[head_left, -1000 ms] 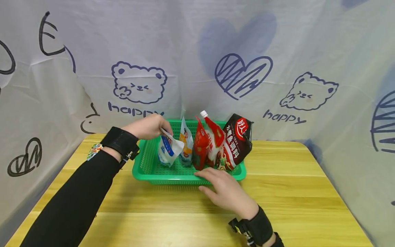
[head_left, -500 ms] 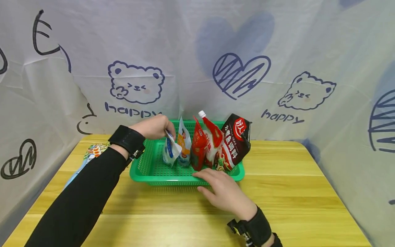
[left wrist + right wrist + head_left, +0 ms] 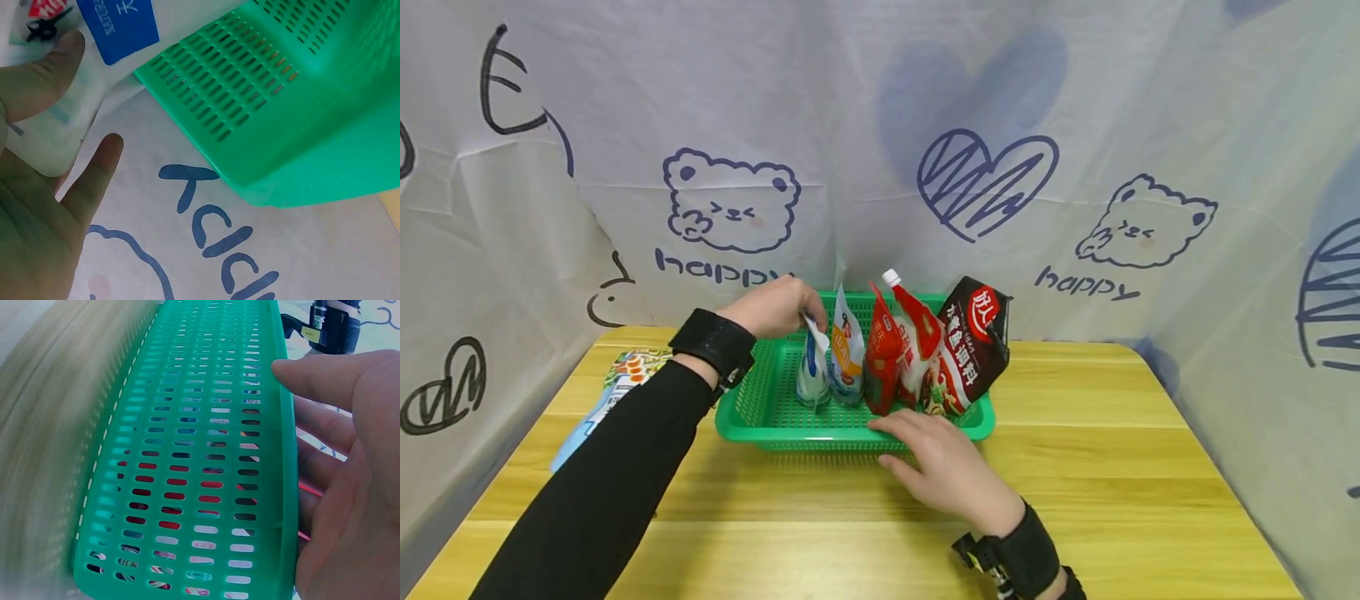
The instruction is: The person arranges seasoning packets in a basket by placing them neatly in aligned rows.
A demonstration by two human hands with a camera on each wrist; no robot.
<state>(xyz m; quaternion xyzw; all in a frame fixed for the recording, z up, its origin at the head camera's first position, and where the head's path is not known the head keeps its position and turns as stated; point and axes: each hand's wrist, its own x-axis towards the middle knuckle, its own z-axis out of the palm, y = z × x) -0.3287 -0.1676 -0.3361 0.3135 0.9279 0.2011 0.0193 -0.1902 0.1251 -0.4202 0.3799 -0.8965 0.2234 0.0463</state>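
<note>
Over the left part of the green plastic basket (image 3: 820, 436), my left hand (image 3: 777, 307) pinches the top of a white and blue pouch (image 3: 812, 371). The pouch stands upright, with its lower end inside the basket. In the left wrist view, the thumb (image 3: 59, 75) lies against the pouch's printed face. My right hand (image 3: 942, 467) holds the basket's front rim, thumb outside and fingers over the edge. To the pouch's right stand a white and orange pouch (image 3: 847, 350), a red pouch (image 3: 883, 354), a red and white spouted pouch (image 3: 917, 333) and a black seasoning bag (image 3: 973, 342).
A light blue, colourfully printed packet (image 3: 617, 387) lies on the wooden table (image 3: 1090, 467) left of the basket, partly hidden by my left sleeve (image 3: 602, 483). A white cloth (image 3: 865, 108) with drawings hangs close behind the basket.
My left hand has moved right with the white and blue pouch, which now stands straighter beside the white and orange one. More of the table packet shows. The right hand stays at the rim.
</note>
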